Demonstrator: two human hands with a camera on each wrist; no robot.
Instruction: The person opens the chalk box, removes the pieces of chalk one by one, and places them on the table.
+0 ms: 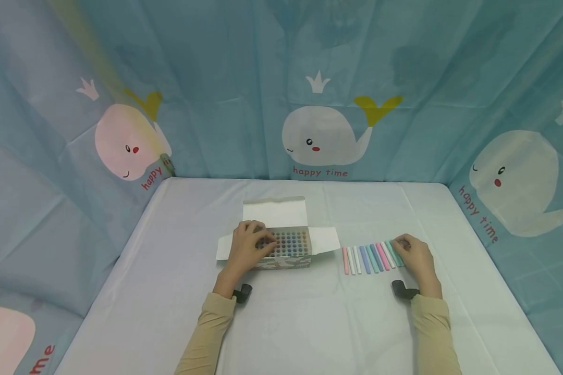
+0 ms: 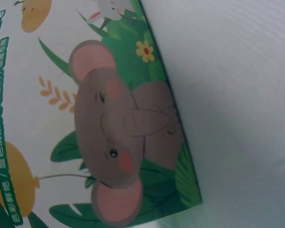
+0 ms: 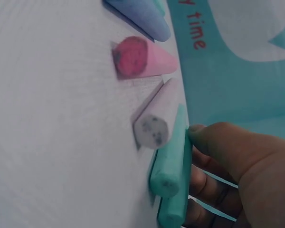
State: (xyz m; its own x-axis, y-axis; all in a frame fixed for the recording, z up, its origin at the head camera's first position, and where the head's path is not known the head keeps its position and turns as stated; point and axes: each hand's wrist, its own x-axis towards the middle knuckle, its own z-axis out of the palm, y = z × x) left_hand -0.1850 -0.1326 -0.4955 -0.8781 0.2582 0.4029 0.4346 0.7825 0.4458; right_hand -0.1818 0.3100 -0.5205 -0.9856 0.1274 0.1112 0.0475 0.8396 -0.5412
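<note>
An open chalk box (image 1: 288,262) stands with its flaps spread, packed with upright chalk sticks (image 1: 293,242) of many colours. My left hand (image 1: 247,247) is over its left part, with thumb and fingertips bent close together at the chalk tops. What these fingertips hold, I cannot tell. The box's elephant-printed side (image 2: 114,118) fills much of the left wrist view, where no fingers show. To the right, a row of loose sticks lies on the table. My right hand (image 1: 415,256) pinches the outermost green chalk stick (image 3: 175,209), beside another green stick (image 3: 168,166).
The row includes a white stick (image 3: 154,123), a pink stick (image 3: 142,57) and a blue stick (image 3: 142,16). A box flap (image 1: 325,239) reaches toward the row's left end. Whale-printed curtains (image 1: 262,130) border the white table (image 1: 309,323) at the back and sides.
</note>
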